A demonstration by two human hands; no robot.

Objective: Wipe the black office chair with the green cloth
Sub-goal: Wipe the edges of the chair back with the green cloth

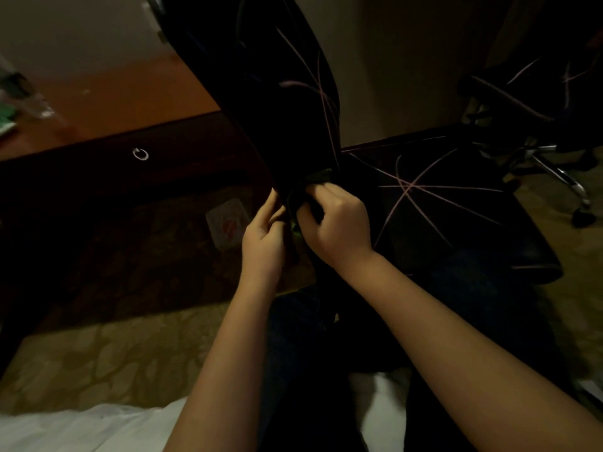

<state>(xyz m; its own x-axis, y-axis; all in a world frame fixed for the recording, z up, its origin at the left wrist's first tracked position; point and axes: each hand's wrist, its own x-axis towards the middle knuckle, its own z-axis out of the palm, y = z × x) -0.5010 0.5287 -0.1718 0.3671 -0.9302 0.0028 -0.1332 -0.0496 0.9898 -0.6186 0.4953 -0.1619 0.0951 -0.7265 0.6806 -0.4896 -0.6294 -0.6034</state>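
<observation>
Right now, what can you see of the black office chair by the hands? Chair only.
The black office chair is dark upholstery, fabric by the look, crossed by thin pink lines. Its backrest rises up and to the left; the seat lies flat to the right. The base is out of sight. At the backrest's foot the right hand grips the green cloth against it; the left hand touches the edge beside, grip unclear. Dim light hides seams and dirt.
</observation>
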